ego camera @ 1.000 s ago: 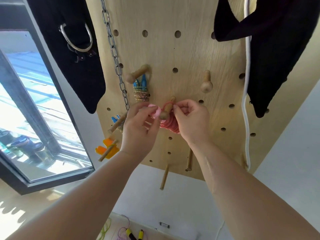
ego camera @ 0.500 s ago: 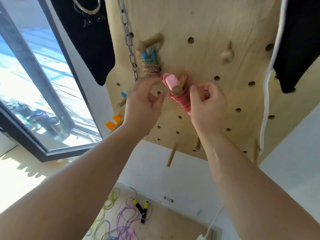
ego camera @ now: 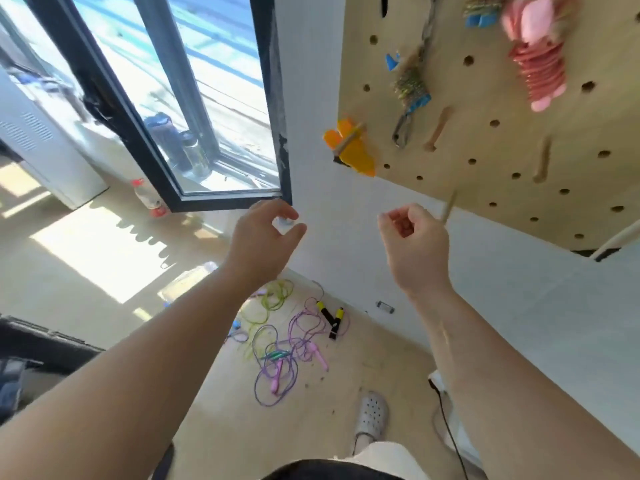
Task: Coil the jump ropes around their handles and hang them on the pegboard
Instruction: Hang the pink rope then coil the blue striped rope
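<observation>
A coiled pink jump rope (ego camera: pixel 538 64) hangs on a peg of the wooden pegboard (ego camera: pixel 502 140) at the top right. Beside it hang a blue-handled coiled rope (ego camera: pixel 412 88), another blue-handled one (ego camera: pixel 481 8) and an orange-handled one (ego camera: pixel 351 147). On the floor below lie loose ropes: a purple one with pink handles (ego camera: pixel 287 358), a green one (ego camera: pixel 268 303) and one with yellow-black handles (ego camera: pixel 330 317). My left hand (ego camera: pixel 266 237) hovers below the board, fingers loosely curled, holding nothing. My right hand (ego camera: pixel 414 237) is curled with nothing in it.
A black-framed window (ego camera: pixel 194 109) fills the left. A metal chain with a carabiner (ego camera: pixel 403 128) hangs on the board. A white cord (ego camera: pixel 620 237) runs at the right edge. A plastic bottle (ego camera: pixel 149 199) stands under the window. My foot in a grey clog (ego camera: pixel 372 414) is on the floor.
Both hands let go of the pink rope, which now hangs on its peg, and dropped below the board. The view has tilted down to the floor.
</observation>
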